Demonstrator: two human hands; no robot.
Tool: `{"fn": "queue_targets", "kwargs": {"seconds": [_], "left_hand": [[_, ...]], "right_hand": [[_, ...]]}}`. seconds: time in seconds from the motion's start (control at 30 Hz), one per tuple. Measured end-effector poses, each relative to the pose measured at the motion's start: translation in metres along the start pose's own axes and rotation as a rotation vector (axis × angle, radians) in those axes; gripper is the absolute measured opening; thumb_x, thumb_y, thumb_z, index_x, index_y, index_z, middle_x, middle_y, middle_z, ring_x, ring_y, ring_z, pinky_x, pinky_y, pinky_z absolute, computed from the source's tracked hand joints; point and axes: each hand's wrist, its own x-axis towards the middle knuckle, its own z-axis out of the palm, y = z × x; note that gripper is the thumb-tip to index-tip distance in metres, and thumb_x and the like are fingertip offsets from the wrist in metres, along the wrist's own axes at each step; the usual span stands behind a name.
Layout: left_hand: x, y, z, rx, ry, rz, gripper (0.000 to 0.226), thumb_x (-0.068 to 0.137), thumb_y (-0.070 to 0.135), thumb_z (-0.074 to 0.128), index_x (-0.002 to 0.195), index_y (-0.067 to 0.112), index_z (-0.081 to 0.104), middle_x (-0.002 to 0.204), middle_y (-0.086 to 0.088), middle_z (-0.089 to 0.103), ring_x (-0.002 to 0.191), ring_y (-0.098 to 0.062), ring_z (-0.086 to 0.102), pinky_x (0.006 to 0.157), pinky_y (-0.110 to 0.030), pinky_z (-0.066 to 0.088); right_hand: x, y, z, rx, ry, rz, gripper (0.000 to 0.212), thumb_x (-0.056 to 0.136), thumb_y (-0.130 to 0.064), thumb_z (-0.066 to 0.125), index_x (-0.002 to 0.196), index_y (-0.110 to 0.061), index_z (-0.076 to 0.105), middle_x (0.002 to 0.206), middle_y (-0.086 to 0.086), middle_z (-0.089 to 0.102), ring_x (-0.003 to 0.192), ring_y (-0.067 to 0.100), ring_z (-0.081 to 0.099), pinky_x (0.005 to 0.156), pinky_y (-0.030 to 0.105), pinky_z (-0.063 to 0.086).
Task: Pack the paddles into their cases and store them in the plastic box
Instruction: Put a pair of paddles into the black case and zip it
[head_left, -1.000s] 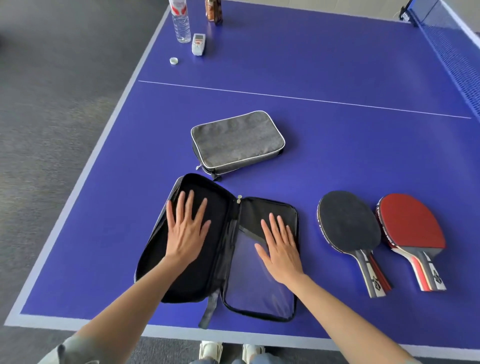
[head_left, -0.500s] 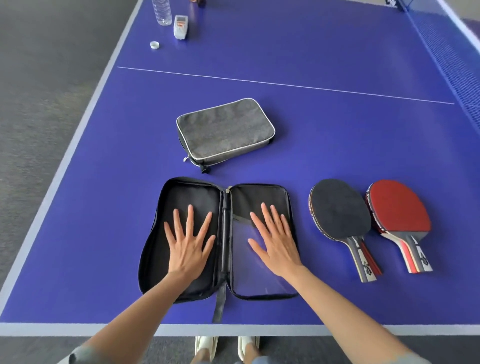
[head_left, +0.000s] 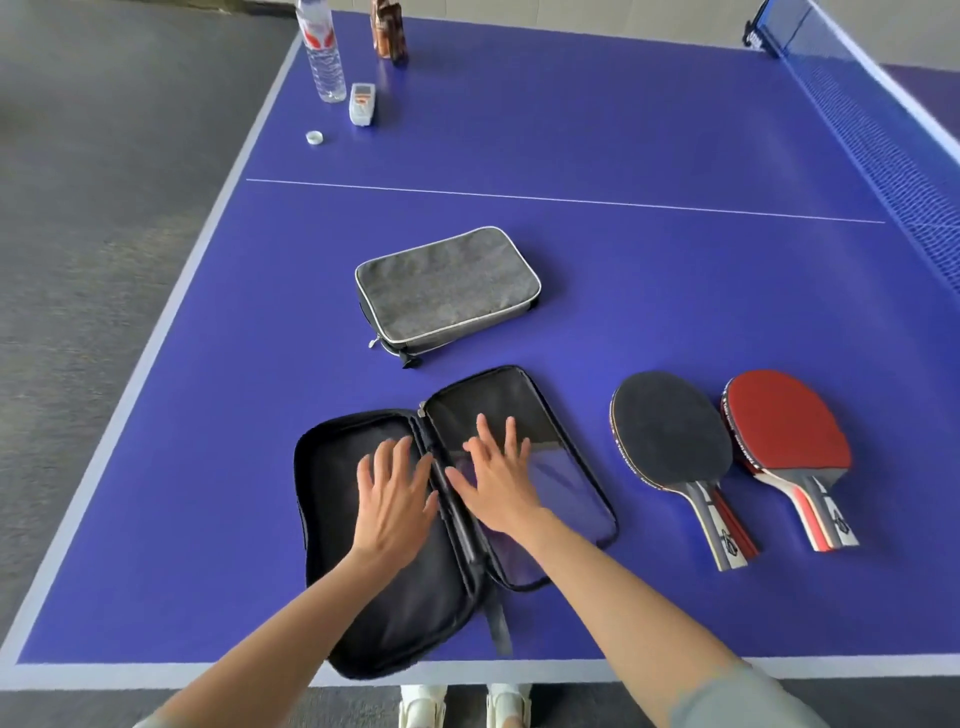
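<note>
Black case unzipped, spread flat at near edge of counter. Left hand flat on left half, right hand flat on right mesh-pocket half; both grips fully open, fingers straight and spread, holding nothing. Right of case: black paddle, red paddle just beside it, handles toward person. Beyond: grey case, zipped. Far corner: water bottle.
</note>
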Motion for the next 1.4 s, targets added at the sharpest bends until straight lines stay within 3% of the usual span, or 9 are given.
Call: {"fn": "queue_targets", "kwargs": {"seconds": [0.17, 0.27, 0.37, 0.53, 0.67, 0.93, 1.07, 1.23, 1.4], "left_hand": [[0.051, -0.020, -0.006, -0.100, -0.077, 0.345, 0.067, 0.077, 0.055, 0.063, 0.127, 0.011, 0.048, 0.155, -0.005, 0.020, 0.146, -0.020, 0.008, 0.120, -0.039, 0.006], [0.053, -0.030, -0.004, 0.025, -0.068, 0.482, 0.070, 0.067, 0.059, 0.070, 0.125, 0.024, 0.055, 0.130, -0.002, 0.056, 0.120, -0.024, 0.054, 0.107, -0.042, 0.038], [0.040, -0.030, 0.001, -0.036, 0.057, 0.417, 0.048, 0.057, 0.050, 0.082, 0.094, 0.027, 0.063, 0.090, 0.003, 0.058, 0.076, -0.019, 0.059, 0.074, -0.029, 0.052], [0.011, -0.039, 0.010, -0.065, 0.131, 0.360, 0.042, 0.065, 0.052, 0.075, 0.083, 0.024, 0.049, 0.078, 0.005, 0.052, 0.068, -0.018, 0.054, 0.057, -0.028, 0.050], [-0.014, -0.032, 0.011, -0.151, 0.053, 0.204, 0.040, 0.072, 0.053, 0.070, 0.078, 0.019, 0.049, 0.074, 0.004, 0.051, 0.066, -0.021, 0.057, 0.048, -0.029, 0.044], [-0.030, 0.026, 0.008, -0.349, -0.143, -0.106, 0.036, 0.090, 0.049, 0.047, 0.088, 0.015, 0.036, 0.081, 0.004, 0.051, 0.075, -0.026, 0.058, 0.058, -0.031, 0.037], [-0.020, 0.054, 0.006, -0.460, -0.175, -0.262, 0.036, 0.087, 0.047, 0.054, 0.082, 0.013, 0.040, 0.074, 0.001, 0.051, 0.065, -0.021, 0.048, 0.057, -0.029, 0.035], [-0.013, 0.063, 0.009, -0.532, -0.184, -0.302, 0.040, 0.083, 0.045, 0.060, 0.075, 0.010, 0.043, 0.064, 0.001, 0.049, 0.058, -0.019, 0.046, 0.051, -0.028, 0.035], [-0.015, 0.067, 0.011, -0.518, -0.163, -0.335, 0.042, 0.085, 0.047, 0.056, 0.076, 0.008, 0.043, 0.057, -0.005, 0.060, 0.054, -0.024, 0.058, 0.056, -0.037, 0.051]], "right_hand": [[0.018, 0.039, -0.033, 0.068, -0.182, -0.233, 0.058, 0.098, -0.035, 0.043, 0.148, -0.016, 0.021, 0.146, -0.008, 0.040, 0.147, 0.023, -0.009, 0.117, 0.053, -0.001], [0.009, 0.036, -0.038, 0.078, -0.137, -0.258, 0.041, 0.095, -0.033, 0.050, 0.128, -0.010, 0.046, 0.155, -0.001, 0.025, 0.147, 0.022, 0.004, 0.118, 0.042, 0.010], [-0.025, 0.024, -0.017, 0.244, 0.103, -0.158, 0.042, 0.084, -0.032, 0.066, 0.115, -0.006, 0.054, 0.128, 0.007, 0.050, 0.124, 0.024, 0.041, 0.099, 0.028, 0.034], [-0.050, 0.032, 0.003, 0.100, 0.140, -0.168, 0.028, 0.085, -0.023, 0.065, 0.108, -0.009, 0.059, 0.107, 0.007, 0.055, 0.100, 0.026, 0.049, 0.089, 0.038, 0.042], [-0.022, 0.029, -0.011, -0.039, 0.130, -0.347, 0.009, 0.088, -0.010, 0.061, 0.097, -0.008, 0.061, 0.098, 0.009, 0.056, 0.092, 0.029, 0.049, 0.082, 0.043, 0.045], [0.004, 0.011, -0.009, 0.037, 0.301, -0.344, 0.027, 0.068, 0.011, 0.065, 0.084, -0.010, 0.064, 0.091, 0.007, 0.060, 0.088, 0.027, 0.060, 0.080, 0.036, 0.050], [-0.027, 0.015, 0.014, 0.205, 0.426, -0.039, 0.039, 0.094, -0.015, 0.046, 0.132, -0.015, 0.049, 0.147, 0.008, 0.038, 0.140, 0.025, 0.027, 0.116, 0.037, 0.022], [-0.041, 0.046, 0.027, 0.002, 0.141, -0.164, 0.064, 0.096, -0.051, 0.004, 0.150, -0.018, 0.016, 0.157, -0.003, -0.001, 0.145, 0.024, -0.008, 0.119, 0.043, 0.004], [-0.027, 0.054, -0.007, 0.165, -0.010, -0.247, 0.052, 0.101, -0.024, 0.035, 0.150, -0.019, 0.017, 0.160, -0.003, 0.006, 0.146, 0.014, -0.007, 0.119, 0.030, 0.000]]}}
